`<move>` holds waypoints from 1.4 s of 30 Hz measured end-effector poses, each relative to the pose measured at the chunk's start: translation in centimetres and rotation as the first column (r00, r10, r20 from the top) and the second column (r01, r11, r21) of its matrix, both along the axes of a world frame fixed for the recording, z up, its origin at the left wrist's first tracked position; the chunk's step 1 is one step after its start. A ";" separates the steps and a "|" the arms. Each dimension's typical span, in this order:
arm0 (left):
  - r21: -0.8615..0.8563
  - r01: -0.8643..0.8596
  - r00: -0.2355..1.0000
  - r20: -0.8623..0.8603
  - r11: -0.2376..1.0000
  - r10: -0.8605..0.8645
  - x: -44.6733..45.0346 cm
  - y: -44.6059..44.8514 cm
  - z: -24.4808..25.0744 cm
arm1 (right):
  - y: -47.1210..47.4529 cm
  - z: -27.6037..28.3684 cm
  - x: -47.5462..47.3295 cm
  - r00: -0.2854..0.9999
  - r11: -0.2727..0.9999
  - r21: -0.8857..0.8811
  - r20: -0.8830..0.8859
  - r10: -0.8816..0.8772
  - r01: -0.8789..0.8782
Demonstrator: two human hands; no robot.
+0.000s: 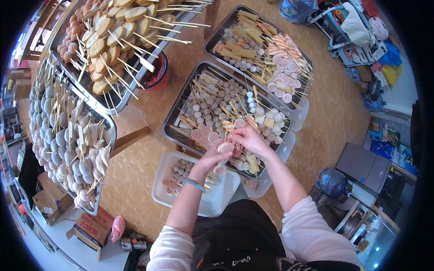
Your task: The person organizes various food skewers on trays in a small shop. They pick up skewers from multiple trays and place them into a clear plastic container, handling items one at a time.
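Observation:
My left hand (212, 157) holds skewers of round pink sausage slices (225, 147), their thin wooden sticks pointing away from me. Close beside it, my right hand (252, 140) has its thumb and fingers drawn together near those sticks; whether it grips one is hidden. Both hands are above the near edge of a dark metal tray (168, 117). That tray carries skewered meatballs (234, 88), white balls (276, 118), orange-striped pieces (227, 125) and more pink slices (204, 131). Below my left forearm sits a white plastic tub (217, 200) with meatball skewers (181, 169) and pink slices.
A second skewer tray (208, 45) lies beyond. At the left stand trays of browned slices (117, 35) and grey oval pieces (62, 118). A red bucket (159, 76) is under the upper tray. Cardboard boxes (91, 225) and a water bottle (332, 183) flank me.

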State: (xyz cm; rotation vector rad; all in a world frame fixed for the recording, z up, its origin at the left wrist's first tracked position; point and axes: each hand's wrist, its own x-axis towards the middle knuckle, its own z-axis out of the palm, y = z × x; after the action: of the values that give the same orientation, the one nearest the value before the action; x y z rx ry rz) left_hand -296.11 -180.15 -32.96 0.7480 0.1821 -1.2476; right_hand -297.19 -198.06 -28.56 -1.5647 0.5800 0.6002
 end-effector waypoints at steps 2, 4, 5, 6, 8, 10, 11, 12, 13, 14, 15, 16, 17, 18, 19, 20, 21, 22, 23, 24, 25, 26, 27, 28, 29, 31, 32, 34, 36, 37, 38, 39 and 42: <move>0.007 -0.025 0.990 -0.141 1.000 0.026 -1.1 0.0 0.3 | -0.3 -1.9 0.0 0.991 0.977 -0.176 0.083 -0.109 0.123; 0.077 -0.100 0.927 -0.355 0.992 0.121 -2.3 0.4 0.0 | -1.0 -4.6 0.6 0.976 0.800 -0.565 0.181 -0.119 0.203; 0.089 -0.149 0.914 -0.367 0.985 0.172 -3.0 0.7 -0.2 | -1.2 -5.9 0.9 0.980 0.756 -0.643 0.201 0.012 0.122; 0.127 -0.184 0.897 -0.383 0.975 0.220 -3.6 1.2 -0.4 | -1.3 -7.1 1.2 0.977 0.690 -0.722 0.175 0.124 0.042; 0.210 -0.220 0.897 -0.340 0.953 0.282 -5.0 2.2 -0.6 | -1.4 -8.5 1.5 0.968 0.618 -0.786 0.142 0.207 -0.017; 0.238 -0.242 0.906 -0.290 0.941 0.307 -5.6 2.9 -0.7 | -1.9 -8.5 1.8 0.957 0.651 -0.745 0.273 0.098 0.145; 0.253 -0.249 0.914 -0.257 0.935 0.313 -5.7 3.1 -0.8 | -2.4 -8.0 2.0 0.952 0.657 -0.725 0.303 0.032 0.208; 0.303 -0.273 0.918 -0.201 0.913 0.341 -5.8 3.3 -0.7 | -3.2 -7.2 2.1 0.951 0.644 -0.729 0.311 0.007 0.233; 0.303 -0.307 0.914 -0.171 0.902 0.368 -5.7 3.3 -0.7 | -3.9 -6.2 2.1 0.911 0.635 -0.704 0.412 0.000 0.318; 0.294 -0.338 0.911 -0.139 0.894 0.389 -5.3 3.4 -0.6 | -4.6 -5.1 2.1 0.860 0.614 -0.675 0.510 -0.011 0.408; 0.339 -0.342 0.910 -0.114 0.877 0.399 -4.9 3.5 -0.5 | -5.1 -4.1 2.2 0.783 0.596 -0.626 0.622 -0.007 0.503; 0.328 -0.352 0.917 -0.066 0.877 0.393 -4.4 3.6 -0.3 | -5.4 -3.2 2.3 0.793 0.630 -0.598 0.608 -0.047 0.496; 0.272 -0.400 0.902 -0.052 0.875 0.429 -4.0 3.6 -0.1 | -5.7 -2.4 2.4 0.788 0.663 -0.559 0.611 -0.076 0.498; 0.272 -0.420 0.893 -0.047 0.866 0.448 -3.6 3.6 0.2 | -5.8 -1.8 2.4 0.769 0.706 -0.506 0.633 -0.084 0.495; 0.271 -0.438 0.884 -0.041 0.857 0.465 -3.2 3.5 0.4 | -5.7 -1.3 2.4 0.849 0.772 -0.474 0.506 -0.155 0.424; 0.294 -0.420 0.886 -0.070 0.859 0.457 -2.7 3.5 0.6 | -5.5 -0.8 2.2 0.903 0.840 -0.413 0.386 -0.188 0.352; 0.284 -0.398 0.904 -0.041 0.872 0.426 -2.3 3.3 0.8 | -5.2 -0.5 2.2 0.949 0.887 -0.358 0.223 -0.223 0.293; 0.276 -0.378 0.918 -0.010 0.884 0.396 -1.9 3.1 0.9 | -4.4 -0.2 1.9 0.942 0.927 -0.207 0.196 -0.274 0.313; 0.274 -0.355 0.931 0.017 0.894 0.364 -1.7 3.0 1.0 | -3.9 0.1 1.6 0.960 0.962 -0.117 0.166 -0.226 0.247; 0.265 -0.342 0.937 0.019 0.902 0.349 -1.5 2.8 1.0 | -3.5 0.6 1.4 0.978 0.979 -0.057 0.078 -0.192 0.197; 0.249 -0.348 0.935 0.025 0.904 0.353 -1.4 2.7 1.1 | -3.3 1.2 1.1 0.987 0.987 0.008 -0.023 -0.160 0.160; 0.242 -0.352 0.934 0.022 0.904 0.357 -1.3 2.7 1.1 | -3.1 1.6 0.8 0.983 0.983 0.055 -0.068 -0.172 0.176; 0.240 -0.345 0.935 0.008 0.907 0.354 -1.3 2.7 1.1 | -3.2 2.0 0.5 0.975 0.960 0.175 -0.075 -0.209 0.219; 0.232 -0.369 0.925 -0.003 0.900 0.380 -1.2 2.9 1.1 | -3.6 2.4 -0.1 0.963 0.916 0.299 -0.103 -0.249 0.269; 0.231 -0.385 0.916 -0.024 0.894 0.401 -1.2 3.2 1.2 | -4.2 2.6 -0.8 0.956 0.840 0.458 -0.108 -0.273 0.292; 0.258 -0.403 0.903 -0.045 0.878 0.428 -1.3 3.9 1.2 | -6.0 2.0 -2.6 0.911 0.742 0.537 -0.153 -0.383 0.402; 0.284 -0.406 0.900 -0.042 0.869 0.434 -1.4 4.2 1.3 | -6.6 1.0 -3.5 0.881 0.703 0.547 -0.166 -0.442 0.455; 0.251 -0.416 0.899 -0.036 0.874 0.437 -1.7 4.9 1.2 | -7.5 -2.4 -4.9 0.830 0.697 0.465 -0.187 -0.526 0.547; 0.297 -0.410 0.890 -0.075 0.862 0.449 -2.1 5.2 1.1 | -7.4 -5.5 -6.3 0.873 0.884 -0.152 -0.152 -0.463 0.442; 0.337 -0.397 0.887 -0.099 0.854 0.452 -2.1 5.4 0.9 | -7.5 -6.4 -6.8 0.872 0.845 -0.395 -0.179 -0.456 0.361; 0.340 -0.402 0.887 -0.085 0.850 0.453 -2.3 5.4 0.8 | -7.9 -6.9 -6.9 0.881 0.873 -0.230 -0.104 -0.462 0.431; 0.343 -0.401 0.889 -0.076 0.850 0.451 -2.3 5.5 0.7 | -8.1 -6.9 -7.1 0.866 0.871 -0.108 -0.108 -0.489 0.478; 0.330 -0.391 0.903 -0.044 0.859 0.428 -2.4 5.6 0.3 | -8.8 -5.3 -7.8 0.776 0.724 0.280 -0.185 -0.603 0.630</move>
State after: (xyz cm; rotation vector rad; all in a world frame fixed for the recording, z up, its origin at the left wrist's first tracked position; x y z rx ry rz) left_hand -298.53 -174.51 -32.61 0.8560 0.6186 -0.8578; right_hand -305.04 -206.82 -33.81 -0.9414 0.9616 0.2224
